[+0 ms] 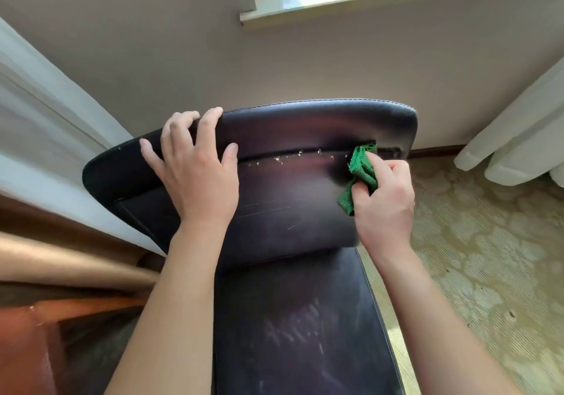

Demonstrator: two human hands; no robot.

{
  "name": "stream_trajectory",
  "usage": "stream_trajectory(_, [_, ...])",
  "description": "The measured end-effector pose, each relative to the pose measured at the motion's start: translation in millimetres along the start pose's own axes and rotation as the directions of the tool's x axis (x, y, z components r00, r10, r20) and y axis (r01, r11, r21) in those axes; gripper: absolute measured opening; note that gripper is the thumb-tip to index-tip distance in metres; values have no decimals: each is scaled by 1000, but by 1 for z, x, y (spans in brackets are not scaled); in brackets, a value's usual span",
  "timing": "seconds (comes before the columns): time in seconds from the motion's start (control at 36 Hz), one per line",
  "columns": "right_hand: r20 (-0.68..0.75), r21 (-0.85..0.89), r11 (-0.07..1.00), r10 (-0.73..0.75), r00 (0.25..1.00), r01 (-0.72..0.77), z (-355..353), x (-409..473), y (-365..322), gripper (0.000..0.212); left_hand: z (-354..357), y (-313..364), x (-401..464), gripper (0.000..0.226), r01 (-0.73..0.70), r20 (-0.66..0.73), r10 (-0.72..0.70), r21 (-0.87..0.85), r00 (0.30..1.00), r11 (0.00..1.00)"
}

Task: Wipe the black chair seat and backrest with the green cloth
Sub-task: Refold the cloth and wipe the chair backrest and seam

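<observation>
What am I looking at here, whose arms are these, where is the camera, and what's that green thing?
This is a single picture from a wide-angle camera worn on a person's head, looking forward and down, so the two bare arms are the wearer's own. The left hand rests open on the top edge of the black leather-look chair backrest, steadying it. The right hand grips a crumpled green cloth and presses it into the seam across the backrest, where small pale crumbs lie. Below is the black chair seat, showing dusty streaks. Around it are a patterned carpet and white curtains.
</observation>
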State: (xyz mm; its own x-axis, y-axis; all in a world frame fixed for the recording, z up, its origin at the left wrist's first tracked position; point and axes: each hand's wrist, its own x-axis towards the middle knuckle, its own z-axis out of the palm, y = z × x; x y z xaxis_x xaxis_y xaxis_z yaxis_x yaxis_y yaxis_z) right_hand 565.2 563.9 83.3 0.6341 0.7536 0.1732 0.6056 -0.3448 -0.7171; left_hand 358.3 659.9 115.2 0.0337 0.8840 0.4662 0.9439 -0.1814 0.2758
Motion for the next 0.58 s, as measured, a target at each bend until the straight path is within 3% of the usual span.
stream_trajectory(0.22, [51, 43, 992, -125, 991, 123, 30, -11, -35, 44, -2, -13, -2, 52, 12, -22, -13, -33, 1000, 999])
stream_trajectory(0.39, [213, 102, 955, -295, 932, 279, 55, -32, -71, 37, -6, -17, -1, 45, 32, -36, -33, -37, 999, 999])
stream_trajectory(0.47, [183, 141, 953, -291, 939, 268, 49, -32, -67, 40, -12, -22, -3, 47, 17, -38, -18, -50, 999, 999])
stream_trajectory(0.58, [21, 160, 961, -230, 973, 224, 26, -29, -50, 46, -20, -44, -8, 48, 24, -46, -31, -139, 998, 990])
